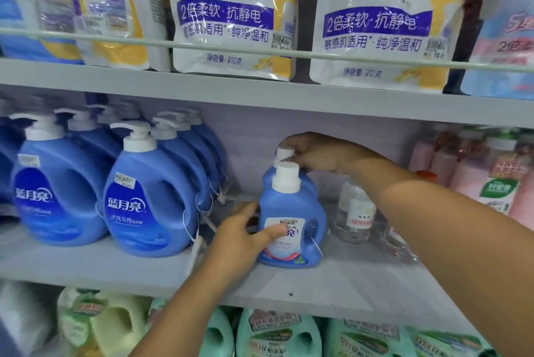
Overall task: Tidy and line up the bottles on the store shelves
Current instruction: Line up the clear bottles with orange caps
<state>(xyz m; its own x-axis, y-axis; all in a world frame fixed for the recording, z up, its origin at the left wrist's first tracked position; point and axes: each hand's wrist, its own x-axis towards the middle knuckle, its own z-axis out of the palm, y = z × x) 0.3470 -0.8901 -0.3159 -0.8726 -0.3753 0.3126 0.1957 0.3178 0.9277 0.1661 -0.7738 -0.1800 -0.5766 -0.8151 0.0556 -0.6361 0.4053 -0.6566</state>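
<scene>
Two small blue detergent bottles with white caps stand one behind the other on the middle shelf (346, 278). My left hand (241, 236) grips the front small bottle (291, 209) from its left side, thumb across the label. My right hand (318, 151) reaches over from the right and holds the white cap of the rear small bottle (284, 153), whose body is mostly hidden behind the front one. To the left stand rows of large blue pump bottles (147, 197), upright and facing forward.
A clear bottle with a red label (357, 212) stands just right of the small bottles, under my right forearm. Pink bottles (491, 177) fill the shelf's right end. White refill pouches (231, 15) sit on the shelf above, green and yellow jugs (277, 333) below.
</scene>
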